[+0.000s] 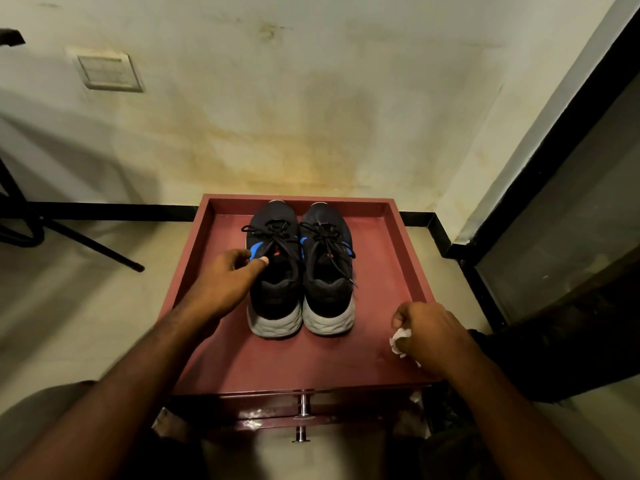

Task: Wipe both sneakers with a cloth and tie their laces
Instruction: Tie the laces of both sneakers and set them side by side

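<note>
Two sneakers, side by side on a red tray-top table (398, 237), heels toward the camera, toes toward the wall (311, 98). Left sneaker (273, 289) and right sneaker (329, 289): both black uppers, grey-white soles, blue side marks. They sit just beside each other, nearly touching at the soles. Laces (277, 233) on both look loose, ends trailing over the sides; can't tell if any knot is tied.

Two hands in view. Left hand (225, 271) is at the outer side of the left sneaker's collar, thumb extended toward the opening, other fingers loosely curled; not clearly gripping anything, contact with the shoe can't be confirmed. Right hand (426, 327) is at the near-right part of the tray surface, well apart from the right sneaker, fingers curled around one crumpled white cloth (400, 339); only part of the cloth sticks out on the thumb side.

One table, raised rim on the far and side edges. Two metal knobs (303, 407) on its front, one above the other. One wall plate (107, 69) upper left. Dark chair legs (86, 244) on the floor at left.
</note>
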A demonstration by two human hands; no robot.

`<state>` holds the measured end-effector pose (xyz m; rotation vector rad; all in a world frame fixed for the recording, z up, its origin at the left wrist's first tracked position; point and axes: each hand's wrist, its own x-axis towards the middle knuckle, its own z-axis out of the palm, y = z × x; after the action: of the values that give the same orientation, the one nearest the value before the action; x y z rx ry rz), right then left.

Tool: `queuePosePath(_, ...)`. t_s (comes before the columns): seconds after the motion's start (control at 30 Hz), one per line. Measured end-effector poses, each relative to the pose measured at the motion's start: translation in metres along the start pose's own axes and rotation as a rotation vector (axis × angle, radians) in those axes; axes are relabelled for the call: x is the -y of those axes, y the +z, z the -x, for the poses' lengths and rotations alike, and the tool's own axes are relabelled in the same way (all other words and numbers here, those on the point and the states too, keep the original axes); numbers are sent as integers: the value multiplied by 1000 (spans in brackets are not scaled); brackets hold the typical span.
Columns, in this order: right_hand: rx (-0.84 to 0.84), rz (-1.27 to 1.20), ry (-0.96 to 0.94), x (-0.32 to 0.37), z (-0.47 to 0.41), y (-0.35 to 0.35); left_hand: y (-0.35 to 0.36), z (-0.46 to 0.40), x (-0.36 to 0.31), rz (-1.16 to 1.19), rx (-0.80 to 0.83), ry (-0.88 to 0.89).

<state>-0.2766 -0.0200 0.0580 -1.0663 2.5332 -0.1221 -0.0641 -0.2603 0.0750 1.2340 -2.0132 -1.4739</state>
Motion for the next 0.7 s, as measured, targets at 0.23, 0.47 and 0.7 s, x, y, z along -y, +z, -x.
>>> queuePosePath(0.23,-34,23,-50,-4,-10,9,-7,0,8,-265,-114,59)
queuePosePath(0.47,-131,-90,-54,4,-12,6,5,17,-1,-327,-180,296)
queuePosePath(0.7,-171,-313,-133,5,4,6,4,37,19,-500,-100,460)
